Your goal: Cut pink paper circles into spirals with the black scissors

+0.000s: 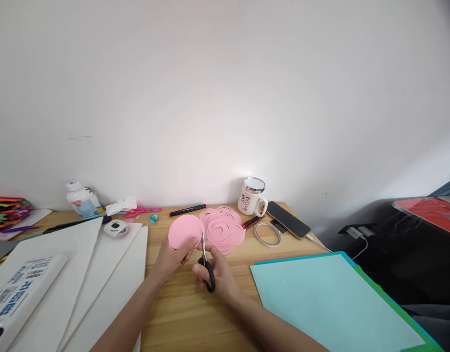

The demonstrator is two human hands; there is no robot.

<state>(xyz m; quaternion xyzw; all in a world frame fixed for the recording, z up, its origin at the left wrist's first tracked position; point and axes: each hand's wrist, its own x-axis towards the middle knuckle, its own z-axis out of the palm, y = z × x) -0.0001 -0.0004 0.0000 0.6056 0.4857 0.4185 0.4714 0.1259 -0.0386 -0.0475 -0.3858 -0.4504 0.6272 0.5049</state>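
My left hand [179,255] pinches a round pink paper disc [184,231] by its lower edge, holding it above the table. In my right hand [219,271] is a pair of scissors [206,266] with black handles, my fingers through the loops. Its metal blades point away from me and lie at the right edge of the disc; whether they are cutting into it I cannot tell. Just behind and to the right lies a pile of pink paper cut-outs [228,230], several of them in spiral shapes.
A white mug [249,201] and a phone [289,218] on a cable stand behind right, near a tape roll [267,234]. Light blue sheets [331,298] lie right, white sheets [125,288] left. A black marker [188,210], pink scissors [142,211] and white bottle [83,199] line the wall.
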